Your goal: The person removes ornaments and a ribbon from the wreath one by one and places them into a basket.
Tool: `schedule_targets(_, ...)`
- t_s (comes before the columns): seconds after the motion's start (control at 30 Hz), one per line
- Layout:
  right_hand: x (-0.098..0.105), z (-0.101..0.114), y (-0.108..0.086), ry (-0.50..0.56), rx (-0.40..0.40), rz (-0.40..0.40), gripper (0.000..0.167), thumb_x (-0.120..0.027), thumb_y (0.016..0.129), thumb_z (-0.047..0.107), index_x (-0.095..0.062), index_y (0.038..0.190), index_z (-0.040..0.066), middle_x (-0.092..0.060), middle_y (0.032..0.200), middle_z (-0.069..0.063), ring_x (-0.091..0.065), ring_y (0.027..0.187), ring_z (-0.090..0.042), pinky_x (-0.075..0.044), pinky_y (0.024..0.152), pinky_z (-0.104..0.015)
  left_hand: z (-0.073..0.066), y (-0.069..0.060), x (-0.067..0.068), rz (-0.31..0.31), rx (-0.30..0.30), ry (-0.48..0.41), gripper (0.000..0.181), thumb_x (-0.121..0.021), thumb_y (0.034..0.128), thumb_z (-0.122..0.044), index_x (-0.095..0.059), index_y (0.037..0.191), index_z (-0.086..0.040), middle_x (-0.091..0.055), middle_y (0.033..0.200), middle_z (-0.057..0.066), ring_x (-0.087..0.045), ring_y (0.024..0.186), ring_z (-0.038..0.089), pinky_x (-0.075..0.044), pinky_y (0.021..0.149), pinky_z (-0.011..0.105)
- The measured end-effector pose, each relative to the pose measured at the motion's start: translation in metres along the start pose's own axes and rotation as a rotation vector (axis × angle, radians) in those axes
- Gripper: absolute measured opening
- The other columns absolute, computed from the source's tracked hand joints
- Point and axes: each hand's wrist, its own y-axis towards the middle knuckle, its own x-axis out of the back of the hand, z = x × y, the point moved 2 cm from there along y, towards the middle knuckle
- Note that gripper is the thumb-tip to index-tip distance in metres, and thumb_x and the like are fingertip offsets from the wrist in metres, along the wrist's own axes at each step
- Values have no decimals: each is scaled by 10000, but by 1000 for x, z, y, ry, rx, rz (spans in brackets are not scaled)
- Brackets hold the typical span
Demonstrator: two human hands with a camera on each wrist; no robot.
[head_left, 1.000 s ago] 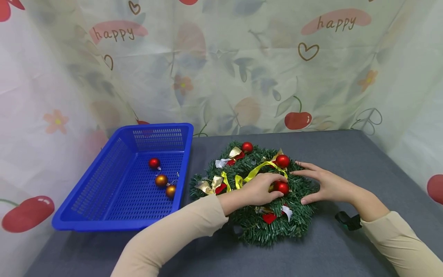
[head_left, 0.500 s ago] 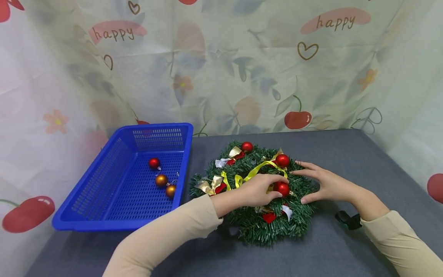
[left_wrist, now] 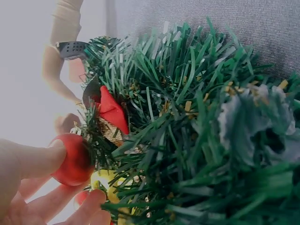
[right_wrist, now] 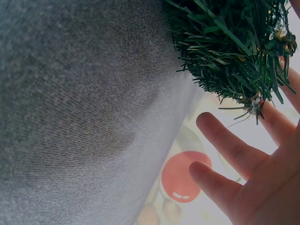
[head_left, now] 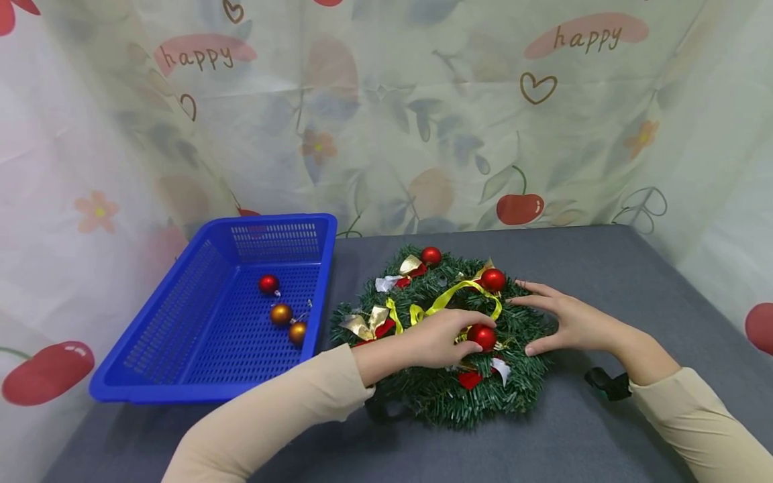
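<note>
My left hand [head_left: 443,337] pinches a shiny red bauble [head_left: 481,338] between thumb and fingers, over the green Christmas wreath [head_left: 465,406]. In the left wrist view the thumb presses the red bauble [left_wrist: 73,159], and its metal cap points away from the hand. My right hand [head_left: 576,325] is spread at the wreath's right side, with its fingertips at the greenery. The right wrist view shows straight fingers [right_wrist: 232,143] beside the wreath [right_wrist: 229,51]. The wreath carries two more red baubles, one at the back [head_left: 431,255], a yellow ribbon [head_left: 449,293] and gold, red and white bows.
A blue perforated basket [head_left: 211,392] stands left of the wreath. It holds one red bauble [head_left: 268,284] and two orange-gold baubles [head_left: 280,314]. A dark grey cloth [head_left: 604,268] covers the table, with a printed curtain [head_left: 386,134] behind it.
My left hand has drawn slightly left and toward me, and the pinched red bauble has moved with it. The right hand has stayed in place.
</note>
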Motion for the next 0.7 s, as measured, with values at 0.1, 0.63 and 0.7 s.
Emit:
schedule_targets(0.1,0,0,0,5,-4,2,778,-749,709,498,-495,1345,129,-248,1500,-218,-302,1319,-473,-358,935,-663,0,-4,2,-7,1,16,395,-564,934,-173,-518,1325,-143,-604,1246,16,-562,798,71,-414,705,152)
schedule_targets(0.63,0,0,0,-14,-4,-3,784,-747,705,508,-496,1344,130,-252,1499,-213,-305,1319,-470,-357,940,-657,4,-27,18,-42,-7,-69,408,-573,924,-130,-506,1325,-105,-589,1270,57,-570,1184,203,-467,949,242)
schedule_targets(0.7,0,0,0,-14,-2,-5,781,-748,706,507,-497,1343,131,-252,1500,-212,-305,1319,-471,-357,940,-656,5,-29,21,-48,-17,-77,404,-575,922,-122,-507,1320,-101,-584,1268,68,-570,1181,212,-462,948,235)
